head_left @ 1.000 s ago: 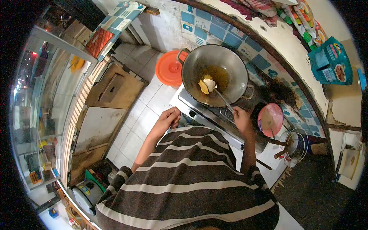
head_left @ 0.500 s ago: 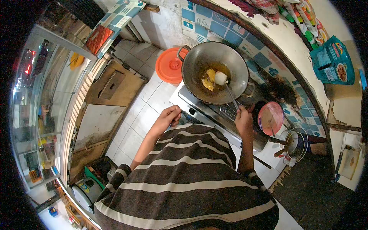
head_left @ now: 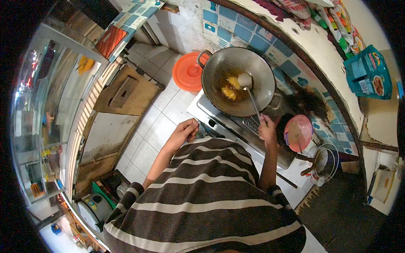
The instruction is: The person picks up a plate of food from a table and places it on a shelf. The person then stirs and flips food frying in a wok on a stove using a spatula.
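My right hand (head_left: 268, 128) is closed round the handle of a metal ladle (head_left: 245, 80). The ladle's bowl rests inside a large wok (head_left: 262, 76), next to two yellow-brown food pieces (head_left: 229, 93) lying in oil. The wok sits on a stove (head_left: 206, 110). In front of my body, near the stove's left corner, my left hand (head_left: 186, 130) is curled closed; whether anything is inside it is hidden.
An orange lidded bucket (head_left: 187, 72) stands left of the wok. To the right are a pink bowl (head_left: 298, 133) and a wire-handled container (head_left: 324, 163). A teal packet (head_left: 369, 72) lies on the ledge at the upper right.
The ladle has moved right and up, off the food pieces, and now lies beside them. The pieces have settled in the oil. My left hand has stayed nearly still.
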`<state>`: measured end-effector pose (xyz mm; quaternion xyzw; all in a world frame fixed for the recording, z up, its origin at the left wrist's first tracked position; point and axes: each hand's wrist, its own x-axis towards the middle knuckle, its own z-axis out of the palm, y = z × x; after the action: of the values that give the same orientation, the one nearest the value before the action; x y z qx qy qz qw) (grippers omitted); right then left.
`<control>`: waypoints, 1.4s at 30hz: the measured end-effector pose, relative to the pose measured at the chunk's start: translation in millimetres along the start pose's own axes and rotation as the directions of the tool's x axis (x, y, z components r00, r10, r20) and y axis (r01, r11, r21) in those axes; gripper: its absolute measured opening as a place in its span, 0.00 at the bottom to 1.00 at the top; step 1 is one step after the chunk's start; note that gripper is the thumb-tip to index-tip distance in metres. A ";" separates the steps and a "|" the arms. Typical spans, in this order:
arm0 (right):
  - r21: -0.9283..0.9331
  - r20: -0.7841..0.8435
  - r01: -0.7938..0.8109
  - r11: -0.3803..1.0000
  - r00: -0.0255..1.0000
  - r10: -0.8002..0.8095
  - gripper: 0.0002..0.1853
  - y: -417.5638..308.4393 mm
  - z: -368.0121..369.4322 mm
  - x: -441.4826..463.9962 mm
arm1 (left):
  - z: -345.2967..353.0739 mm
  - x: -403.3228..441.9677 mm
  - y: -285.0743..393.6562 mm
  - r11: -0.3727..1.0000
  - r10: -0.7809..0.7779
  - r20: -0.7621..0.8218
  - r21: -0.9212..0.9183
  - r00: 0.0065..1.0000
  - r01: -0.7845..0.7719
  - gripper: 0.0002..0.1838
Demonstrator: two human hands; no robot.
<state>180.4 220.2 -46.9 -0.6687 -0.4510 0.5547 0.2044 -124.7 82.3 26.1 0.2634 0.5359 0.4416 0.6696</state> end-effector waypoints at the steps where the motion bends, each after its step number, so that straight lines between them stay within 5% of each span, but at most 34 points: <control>1: 0.072 0.060 -0.018 0.997 0.998 0.014 0.15 2.1 0.0 -0.8 | 0.0 -0.9 -0.2 1.000 0.005 -0.001 0.000 1.000 -0.005 0.15; 9: 0.420 0.311 -0.097 0.902 0.949 -0.043 0.10 27.9 12.9 3.2 | 4.0 -3.1 -1.3 1.000 -0.012 0.012 0.026 1.000 0.011 0.15; 12: 0.316 0.345 -0.149 0.937 0.938 0.033 0.12 28.7 14.0 -1.5 | 2.5 -4.4 -7.1 0.999 -0.029 0.025 0.037 0.999 0.028 0.16; 15: 0.042 0.183 -0.026 0.999 0.983 0.018 0.14 34.5 19.0 2.2 | -0.3 -5.3 -11.9 0.999 -0.032 0.034 0.035 0.999 0.030 0.17; 18: -0.433 0.004 0.435 0.789 0.876 -0.482 0.15 58.0 29.8 20.5 | 2.9 -6.3 -8.7 0.998 -0.041 0.045 0.047 0.998 0.039 0.17; 24: -0.501 0.000 0.305 0.810 0.936 -0.353 0.14 1.4 25.5 -11.4 | 11.2 -7.4 -9.2 0.996 -0.027 0.052 0.092 0.998 0.022 0.17; 27: -0.552 -0.040 0.393 0.735 0.868 -0.495 0.13 15.0 25.8 -0.3 | 9.3 -12.9 -17.8 0.998 -0.051 0.030 0.048 0.998 0.049 0.16; 39: -0.618 -0.050 0.207 0.759 0.953 -0.300 0.10 12.2 19.2 -5.9 | -5.8 -30.6 -32.6 0.995 -0.098 -0.049 0.011 0.994 0.098 0.16; 42: -0.580 -0.032 0.282 0.764 0.930 -0.367 0.12 12.9 21.4 -5.7 | -3.7 -31.0 -28.8 0.996 -0.085 -0.042 0.008 0.996 0.085 0.16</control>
<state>165.6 204.0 -60.1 -0.6486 -0.6879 0.3021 0.1219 -120.4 41.2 16.4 0.2345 0.5627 0.4155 0.6751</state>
